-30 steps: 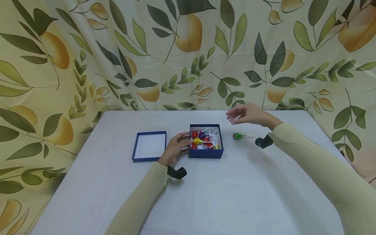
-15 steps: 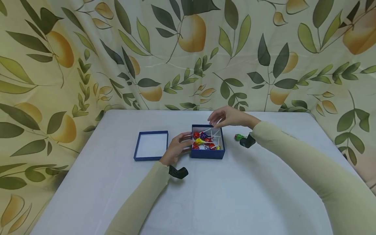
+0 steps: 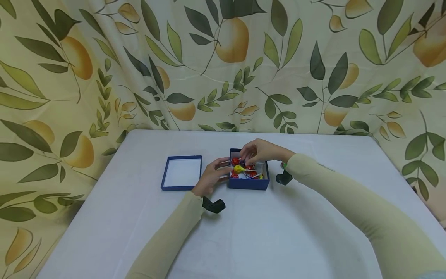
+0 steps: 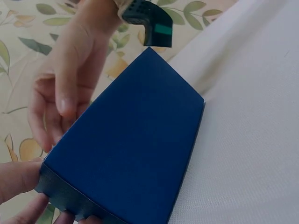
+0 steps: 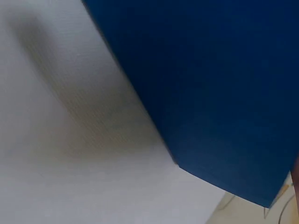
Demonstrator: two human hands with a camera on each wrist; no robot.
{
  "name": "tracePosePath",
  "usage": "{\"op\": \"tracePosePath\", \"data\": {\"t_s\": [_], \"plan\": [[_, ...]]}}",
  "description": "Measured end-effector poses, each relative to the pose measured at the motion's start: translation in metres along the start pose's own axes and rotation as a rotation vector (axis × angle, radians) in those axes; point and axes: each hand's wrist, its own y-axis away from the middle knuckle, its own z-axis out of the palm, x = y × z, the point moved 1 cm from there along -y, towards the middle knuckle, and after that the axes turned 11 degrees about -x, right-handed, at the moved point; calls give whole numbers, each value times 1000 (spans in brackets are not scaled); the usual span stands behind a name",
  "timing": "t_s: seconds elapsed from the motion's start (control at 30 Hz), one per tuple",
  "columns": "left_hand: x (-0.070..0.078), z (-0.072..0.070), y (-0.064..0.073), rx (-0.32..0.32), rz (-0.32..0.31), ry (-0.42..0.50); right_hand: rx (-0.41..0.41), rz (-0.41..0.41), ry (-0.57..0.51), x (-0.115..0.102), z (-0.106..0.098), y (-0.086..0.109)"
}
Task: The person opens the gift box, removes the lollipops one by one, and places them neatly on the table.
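Observation:
A blue box holds several lollipops, with a yellow one on top and red ones around it. My left hand lies against the box's left wall, fingers nearly straight. In the left wrist view, its fingertips touch the dark end wall near the rim. Over the back of the box, my right hand points its fingers down among the lollipops. The left wrist view shows the right thumb apart from the fingers, whose tips are hidden by the box wall. A green lollipop shows partly beside the right wrist.
The box's lid lies inside-up to the left of the box on the white-covered table. Black wrist cameras hang below both wrists. A leaf-and-fruit patterned curtain hangs behind and at the sides.
My right hand has moved left and down, from above the green lollipop to inside the box. The left hand has stayed at the box's left wall.

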Motion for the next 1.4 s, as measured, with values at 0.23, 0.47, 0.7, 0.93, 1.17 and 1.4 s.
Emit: {"op": "tracePosePath", "data": {"t_s": [0.23, 0.47, 0.7, 0.93, 1.17, 1.4], "plan": [[0, -1, -1, 5, -2, -5, -35, 6, 36, 8, 6, -10], [0, 1, -2, 14, -6, -12, -40, 57, 125, 11, 10, -16], [0, 0, -2, 23, -4, -13, -36, 56, 195, 9, 14, -18], [0, 0, -2, 10, -1, -16, -54, 42, 231, 5, 20, -15], [-1, 0, -1, 2, 9, -17, -39, 7, 263, 13, 21, -16], [0, 1, -1, 6, 4, -13, -21, -4, 253, 14, 19, -16]]}}
